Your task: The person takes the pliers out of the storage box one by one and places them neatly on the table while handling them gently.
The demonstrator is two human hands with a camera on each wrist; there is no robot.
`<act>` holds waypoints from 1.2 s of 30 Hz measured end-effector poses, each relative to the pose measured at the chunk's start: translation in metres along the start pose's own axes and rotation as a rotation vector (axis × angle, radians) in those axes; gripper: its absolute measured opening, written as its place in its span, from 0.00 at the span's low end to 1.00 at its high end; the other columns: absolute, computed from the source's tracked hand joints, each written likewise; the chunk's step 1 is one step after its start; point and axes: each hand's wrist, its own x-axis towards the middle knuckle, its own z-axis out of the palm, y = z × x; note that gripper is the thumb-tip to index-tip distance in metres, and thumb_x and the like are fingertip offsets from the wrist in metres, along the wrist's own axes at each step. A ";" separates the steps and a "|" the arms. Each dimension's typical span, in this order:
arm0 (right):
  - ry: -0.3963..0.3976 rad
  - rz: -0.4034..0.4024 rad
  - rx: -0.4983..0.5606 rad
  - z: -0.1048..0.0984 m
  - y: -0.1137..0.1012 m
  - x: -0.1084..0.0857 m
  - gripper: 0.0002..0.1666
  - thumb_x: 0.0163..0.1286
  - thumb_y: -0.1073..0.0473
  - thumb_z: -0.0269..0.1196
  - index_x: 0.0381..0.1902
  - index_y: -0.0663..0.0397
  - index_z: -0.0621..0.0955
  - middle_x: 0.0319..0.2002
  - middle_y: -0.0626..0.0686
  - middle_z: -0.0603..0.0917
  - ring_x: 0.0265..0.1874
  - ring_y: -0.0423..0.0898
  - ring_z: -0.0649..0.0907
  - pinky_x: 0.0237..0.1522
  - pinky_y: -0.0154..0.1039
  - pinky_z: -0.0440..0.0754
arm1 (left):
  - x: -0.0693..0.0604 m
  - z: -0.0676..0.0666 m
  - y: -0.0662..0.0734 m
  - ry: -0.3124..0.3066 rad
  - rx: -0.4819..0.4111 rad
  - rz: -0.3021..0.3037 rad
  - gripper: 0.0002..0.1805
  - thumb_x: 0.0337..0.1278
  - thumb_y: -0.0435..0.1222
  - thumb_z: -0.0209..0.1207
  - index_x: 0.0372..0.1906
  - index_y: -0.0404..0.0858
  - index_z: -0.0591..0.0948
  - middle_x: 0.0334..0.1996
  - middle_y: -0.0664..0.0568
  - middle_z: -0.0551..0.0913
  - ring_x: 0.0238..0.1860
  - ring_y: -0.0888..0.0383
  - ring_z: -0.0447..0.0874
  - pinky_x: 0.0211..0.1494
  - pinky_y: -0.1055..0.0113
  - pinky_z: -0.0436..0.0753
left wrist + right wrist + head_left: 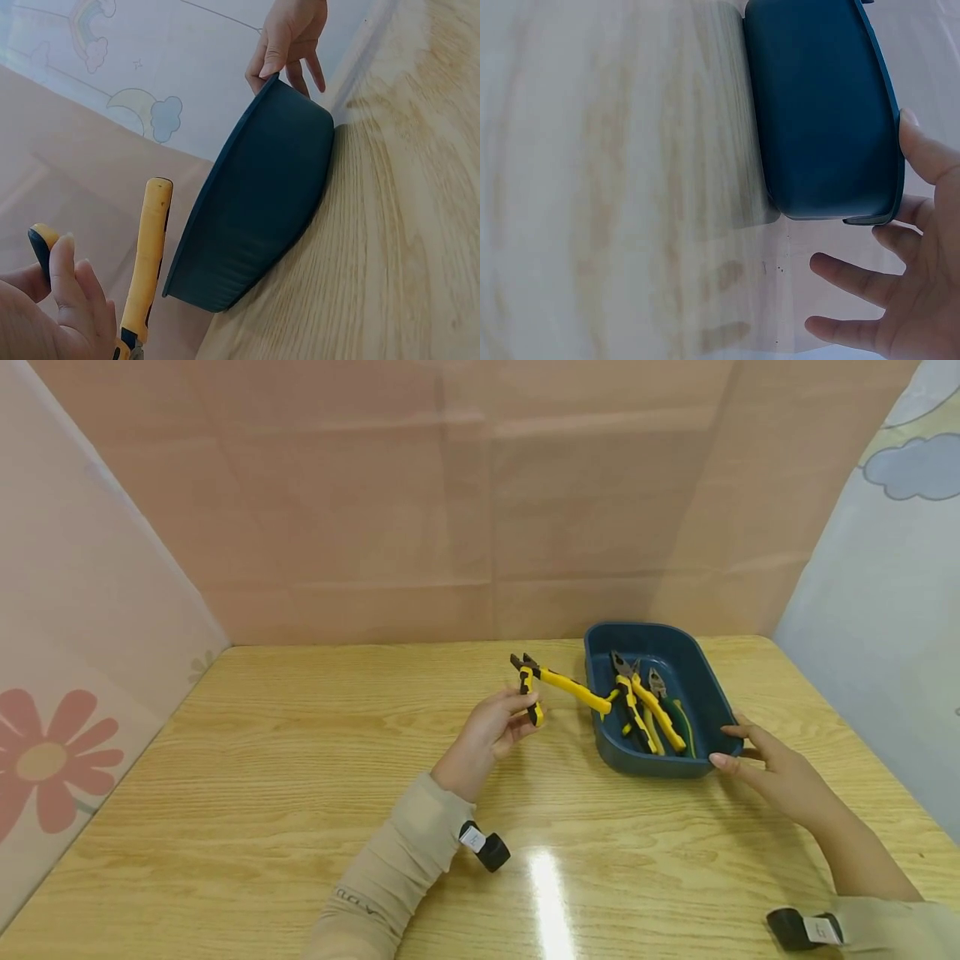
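In the head view my left hand (497, 727) grips one handle of a pair of pliers (572, 687) with yellow and black handles. The handles are spread wide, and the far one reaches over the left rim of a dark blue bin (716, 693). Several other pliers lie in the bin, among them a yellow-and-black pair (651, 714) and a green-handled pair (678, 722). My right hand (772, 768) pinches the bin's near right corner, thumb and fingers on the rim. In the right wrist view, the other fingers (855, 281) are stretched out below the corner.
The bin stands on a wood-grain table (300, 760) near its back edge. A brown covering (465, 510) rises behind the table. Side panels flank it, the left with a red flower (56, 760), the right with a blue cloud (918, 468).
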 end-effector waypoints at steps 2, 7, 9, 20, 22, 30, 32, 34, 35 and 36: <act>-0.001 0.000 0.000 0.000 0.000 0.000 0.34 0.66 0.49 0.49 0.62 0.65 0.55 0.65 0.61 0.39 0.51 0.71 0.60 0.35 0.67 0.62 | 0.001 -0.001 -0.001 0.003 0.001 -0.004 0.15 0.52 0.28 0.55 0.46 0.28 0.73 0.34 0.43 0.74 0.27 0.58 0.75 0.23 0.77 0.77; -0.004 0.003 0.003 0.000 -0.001 0.000 0.34 0.66 0.49 0.49 0.62 0.65 0.55 0.65 0.61 0.39 0.51 0.71 0.60 0.35 0.66 0.63 | 0.002 -0.002 -0.002 0.001 0.003 -0.011 0.19 0.52 0.28 0.54 0.51 0.27 0.70 0.35 0.43 0.73 0.26 0.58 0.75 0.23 0.77 0.77; -0.004 0.003 0.004 0.000 -0.001 0.000 0.34 0.66 0.49 0.49 0.62 0.65 0.55 0.65 0.61 0.39 0.51 0.71 0.60 0.35 0.66 0.63 | 0.002 -0.003 -0.002 0.006 0.006 -0.011 0.18 0.52 0.28 0.54 0.50 0.28 0.71 0.36 0.42 0.73 0.25 0.59 0.75 0.22 0.77 0.77; -0.003 -0.005 0.004 -0.001 0.000 0.000 0.34 0.66 0.49 0.49 0.62 0.66 0.55 0.65 0.61 0.39 0.51 0.70 0.61 0.35 0.65 0.65 | 0.003 -0.007 -0.003 0.009 0.016 -0.020 0.17 0.53 0.27 0.53 0.51 0.29 0.71 0.47 0.36 0.69 0.24 0.59 0.76 0.21 0.78 0.76; 0.000 -0.008 0.007 0.000 0.000 0.000 0.34 0.66 0.50 0.49 0.62 0.66 0.55 0.65 0.61 0.39 0.51 0.70 0.61 0.35 0.65 0.65 | 0.003 -0.008 -0.003 0.005 0.022 -0.023 0.18 0.53 0.27 0.52 0.51 0.29 0.70 0.47 0.35 0.69 0.24 0.59 0.77 0.22 0.78 0.76; -0.010 0.015 0.001 0.001 0.001 0.000 0.35 0.66 0.48 0.48 0.63 0.64 0.54 0.65 0.62 0.39 0.51 0.71 0.60 0.36 0.67 0.62 | 0.003 -0.012 -0.003 -0.007 0.055 -0.018 0.19 0.53 0.27 0.53 0.52 0.27 0.68 0.39 0.39 0.74 0.25 0.59 0.77 0.20 0.78 0.75; -0.012 0.018 0.004 0.001 0.002 0.000 0.36 0.66 0.48 0.48 0.63 0.64 0.54 0.65 0.62 0.39 0.51 0.71 0.60 0.36 0.67 0.62 | 0.002 -0.013 -0.004 -0.002 0.058 -0.017 0.20 0.53 0.27 0.53 0.53 0.27 0.68 0.43 0.36 0.72 0.25 0.59 0.76 0.20 0.79 0.75; -0.011 0.018 0.009 0.001 0.001 0.000 0.36 0.66 0.48 0.48 0.63 0.64 0.53 0.65 0.61 0.39 0.51 0.71 0.59 0.36 0.67 0.61 | 0.002 -0.015 -0.004 -0.004 0.061 -0.018 0.20 0.54 0.27 0.53 0.53 0.27 0.67 0.47 0.34 0.70 0.25 0.59 0.76 0.19 0.79 0.75; -0.011 0.018 0.009 0.001 0.001 0.000 0.36 0.66 0.48 0.48 0.63 0.64 0.54 0.65 0.61 0.39 0.51 0.71 0.59 0.36 0.67 0.61 | 0.002 -0.015 -0.004 -0.006 0.060 -0.019 0.20 0.54 0.27 0.53 0.53 0.27 0.67 0.49 0.33 0.69 0.25 0.59 0.76 0.19 0.79 0.75; -0.010 0.017 0.011 0.001 0.001 0.000 0.36 0.66 0.48 0.48 0.63 0.64 0.54 0.65 0.61 0.39 0.51 0.71 0.59 0.36 0.67 0.61 | 0.002 -0.016 -0.004 -0.010 0.063 -0.018 0.20 0.54 0.27 0.52 0.53 0.27 0.67 0.50 0.33 0.68 0.26 0.59 0.75 0.18 0.79 0.74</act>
